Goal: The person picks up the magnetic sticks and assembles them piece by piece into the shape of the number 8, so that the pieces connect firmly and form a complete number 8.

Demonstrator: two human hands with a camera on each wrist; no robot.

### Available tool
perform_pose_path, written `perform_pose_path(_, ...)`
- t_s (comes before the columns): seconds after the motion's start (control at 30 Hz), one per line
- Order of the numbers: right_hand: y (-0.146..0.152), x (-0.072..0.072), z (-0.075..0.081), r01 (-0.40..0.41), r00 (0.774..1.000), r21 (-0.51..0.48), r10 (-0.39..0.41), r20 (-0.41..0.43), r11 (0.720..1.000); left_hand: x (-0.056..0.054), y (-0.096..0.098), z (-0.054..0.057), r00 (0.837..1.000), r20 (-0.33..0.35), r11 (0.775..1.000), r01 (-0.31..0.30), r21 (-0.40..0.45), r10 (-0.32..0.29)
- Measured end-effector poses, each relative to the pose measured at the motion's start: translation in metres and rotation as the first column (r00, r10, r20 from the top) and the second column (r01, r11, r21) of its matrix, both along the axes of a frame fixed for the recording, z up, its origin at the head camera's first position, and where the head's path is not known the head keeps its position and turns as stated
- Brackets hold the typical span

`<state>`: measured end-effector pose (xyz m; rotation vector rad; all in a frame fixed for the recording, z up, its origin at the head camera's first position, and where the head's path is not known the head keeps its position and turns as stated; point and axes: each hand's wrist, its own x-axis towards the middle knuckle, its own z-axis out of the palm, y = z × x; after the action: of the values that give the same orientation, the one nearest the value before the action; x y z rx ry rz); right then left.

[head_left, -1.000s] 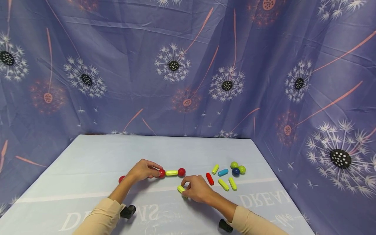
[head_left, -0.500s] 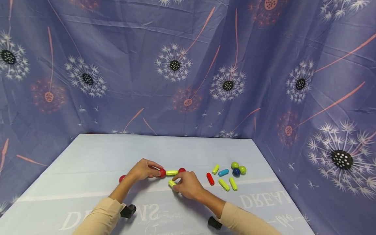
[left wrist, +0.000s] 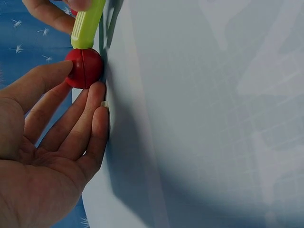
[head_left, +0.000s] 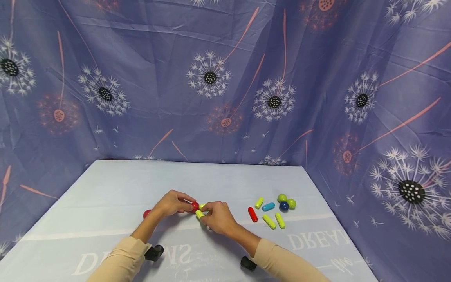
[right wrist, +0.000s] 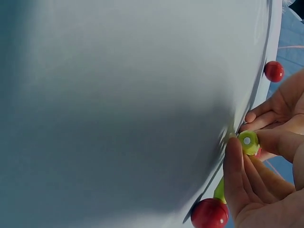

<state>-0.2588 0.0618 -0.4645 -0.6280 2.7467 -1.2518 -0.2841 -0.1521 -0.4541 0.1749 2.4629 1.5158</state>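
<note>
My left hand [head_left: 174,203] pinches a red ball [head_left: 195,207] between thumb and fingertips, just above the table. In the left wrist view, the end of a yellow-green ribbed rod [left wrist: 87,26] meets this red ball [left wrist: 84,69]. My right hand [head_left: 219,217] pinches a yellow-green rod [head_left: 199,214] at a slant beside the ball. A pale round spot marks the rod's end [right wrist: 247,141] in the right wrist view. Behind my right fingers, a second yellow-green rod [head_left: 202,205] is mostly covered. Another red ball [right wrist: 209,213] lies at that rod's far end.
A loose red ball [head_left: 147,213] lies left, partly behind my left wrist. To the right are a red rod [head_left: 252,214], a blue rod [head_left: 268,206], several yellow-green rods [head_left: 269,221], two green balls [head_left: 282,198] and a dark blue ball [head_left: 284,206]. Patterned cloth [head_left: 158,78] hangs behind the table.
My right hand has carried its yellow-green rod left and away from me, up to the red ball in my left hand. It now covers most of the second rod. My left hand stays put.
</note>
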Motion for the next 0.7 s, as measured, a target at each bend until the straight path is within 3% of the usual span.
perform_pose_path(0.2, -0.0032, -0.0023, -0.0035, 0.010, 1.000, -0.009, -0.010, -0.025, 1.000, 0.0001, -0.0002, -0.0006, 1.000, -0.004, 1.000, 0.000, 0.009, 0.001)
perform_pose_path(0.53, 0.0014, 0.0011, 0.0029, -0.035, 0.999, 0.058, 0.034, 0.009, 0.998, 0.0003, 0.0011, 0.0003, 1.000, -0.008, 1.000, -0.004, -0.002, 0.004)
perform_pose_path(0.7, -0.0012, 0.0057, 0.0047, -0.050, 0.998, 0.036, 0.049, 0.027, 0.998, -0.0007, 0.0002, -0.0012, 1.000, -0.018, 1.000, 0.018, 0.014, -0.017)
